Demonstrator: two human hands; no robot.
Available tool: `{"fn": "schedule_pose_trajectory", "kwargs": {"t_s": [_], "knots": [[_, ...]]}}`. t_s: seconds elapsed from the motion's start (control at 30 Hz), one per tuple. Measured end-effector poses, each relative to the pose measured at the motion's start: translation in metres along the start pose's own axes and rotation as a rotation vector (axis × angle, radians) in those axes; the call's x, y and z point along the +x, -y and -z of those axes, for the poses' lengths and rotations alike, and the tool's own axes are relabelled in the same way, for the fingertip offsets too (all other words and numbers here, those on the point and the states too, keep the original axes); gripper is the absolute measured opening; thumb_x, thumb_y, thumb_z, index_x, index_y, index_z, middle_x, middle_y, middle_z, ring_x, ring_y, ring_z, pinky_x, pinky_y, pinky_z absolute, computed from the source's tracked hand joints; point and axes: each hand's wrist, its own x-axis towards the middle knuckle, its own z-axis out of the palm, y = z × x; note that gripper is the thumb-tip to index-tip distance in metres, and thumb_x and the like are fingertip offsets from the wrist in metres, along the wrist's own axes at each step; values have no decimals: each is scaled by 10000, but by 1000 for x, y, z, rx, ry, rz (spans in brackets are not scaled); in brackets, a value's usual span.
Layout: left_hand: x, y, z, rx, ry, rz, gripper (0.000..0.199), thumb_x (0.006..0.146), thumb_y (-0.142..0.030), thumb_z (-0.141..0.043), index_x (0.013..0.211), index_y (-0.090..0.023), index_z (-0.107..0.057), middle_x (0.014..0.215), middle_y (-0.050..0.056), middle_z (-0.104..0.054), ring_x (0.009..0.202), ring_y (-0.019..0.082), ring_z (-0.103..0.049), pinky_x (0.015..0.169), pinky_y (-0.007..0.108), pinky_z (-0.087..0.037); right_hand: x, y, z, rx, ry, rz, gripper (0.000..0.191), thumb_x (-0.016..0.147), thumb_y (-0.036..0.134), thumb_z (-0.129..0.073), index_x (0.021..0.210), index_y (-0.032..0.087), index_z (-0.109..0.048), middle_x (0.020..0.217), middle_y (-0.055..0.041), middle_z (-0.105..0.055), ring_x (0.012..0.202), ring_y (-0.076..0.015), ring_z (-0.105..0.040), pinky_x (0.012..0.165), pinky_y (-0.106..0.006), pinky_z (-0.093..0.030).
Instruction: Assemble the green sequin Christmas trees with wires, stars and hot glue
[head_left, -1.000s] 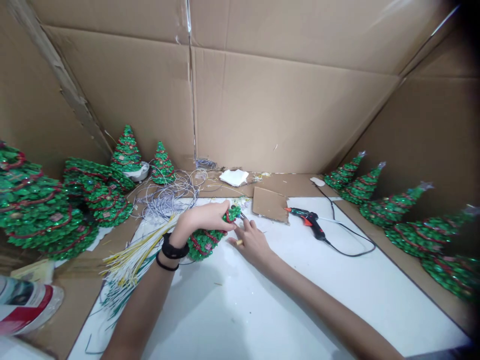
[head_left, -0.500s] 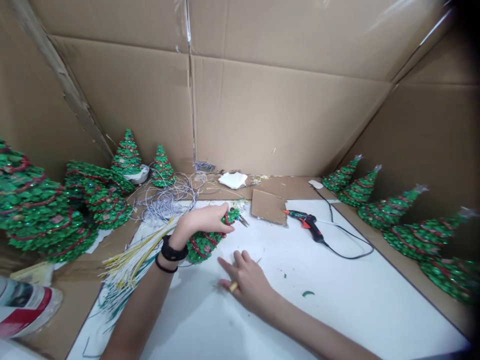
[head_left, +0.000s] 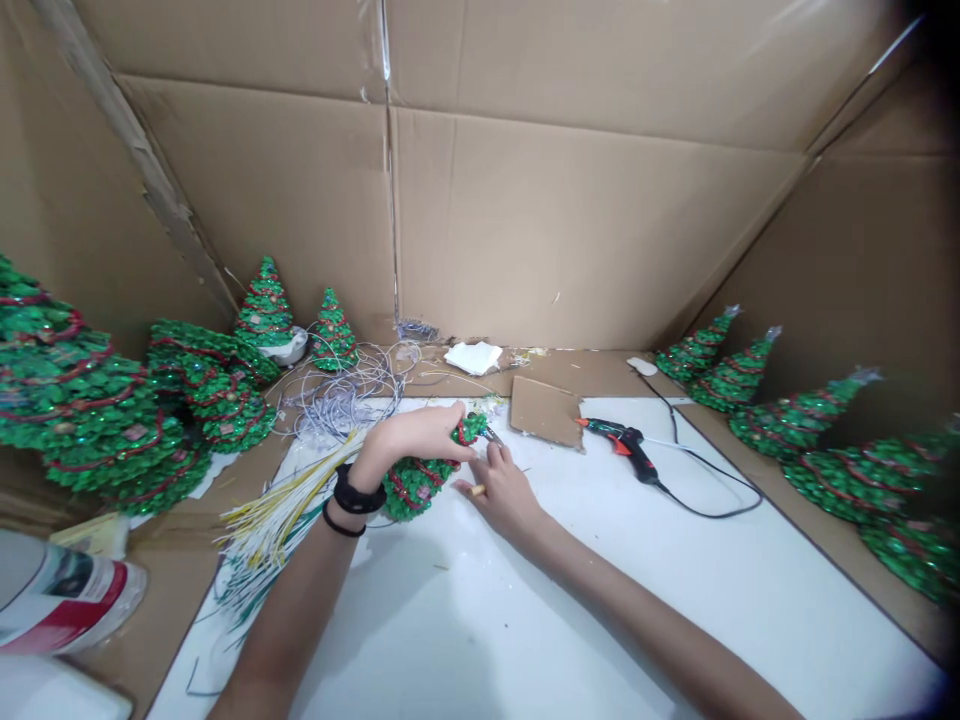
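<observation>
My left hand is closed around the upper part of a small green Christmas tree with red garland, which leans over the white board. The tree's tip pokes out past my fingers. My right hand is close by on the right, its fingers curled around a short tan stick. Its fingertips reach the metal blades of a tool beside the tree's tip. Most of that tool is hidden, so its kind is unclear.
A glue gun with a black cord lies right of a cardboard piece. Tangled wire and white, yellow and green strips lie left. Finished trees line the right side; more trees and a plastic jar stand left.
My right hand has moved up and forward to the metal blades by the tree's tip. My left hand keeps its hold on the tree. The view has shifted slightly.
</observation>
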Motion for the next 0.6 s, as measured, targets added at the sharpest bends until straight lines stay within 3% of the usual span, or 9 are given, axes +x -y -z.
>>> {"fn": "schedule_pose_trajectory", "kwargs": {"t_s": [0.23,0.4,0.5,0.6], "knots": [[0,3,-1,-14,-5,8,356,741,-491,-509,914,-190,-427,801,32,-602,661,178,-531,553,265,-363,-29,23,12,70,36,143,578,878,535,-446,1328,175,-478,1005,-141,-520,911,-275,-457,781,-398,-450],[0,3,-2,19,-15,9,368,734,-487,-518,929,-186,-438,831,39,-608,680,182,-543,566,267,-371,-49,42,6,76,115,319,647,845,570,-481,1355,173,-457,1025,-144,-536,901,-271,-472,742,-381,-464],[-1,3,-2,23,-17,12,368,737,-491,-513,932,-187,-439,817,34,-608,674,181,-543,560,266,-365,-49,42,1,10,139,258,663,845,553,-488,1364,140,-451,1019,-164,-550,905,-292,-480,717,-397,-467],[-2,1,-2,16,-21,8,361,735,-483,-516,921,-184,-437,812,34,-607,673,178,-543,559,263,-365,-40,22,2,-1,101,134,600,872,505,-477,1359,155,-465,985,-165,-556,912,-297,-482,718,-397,-459]]}}
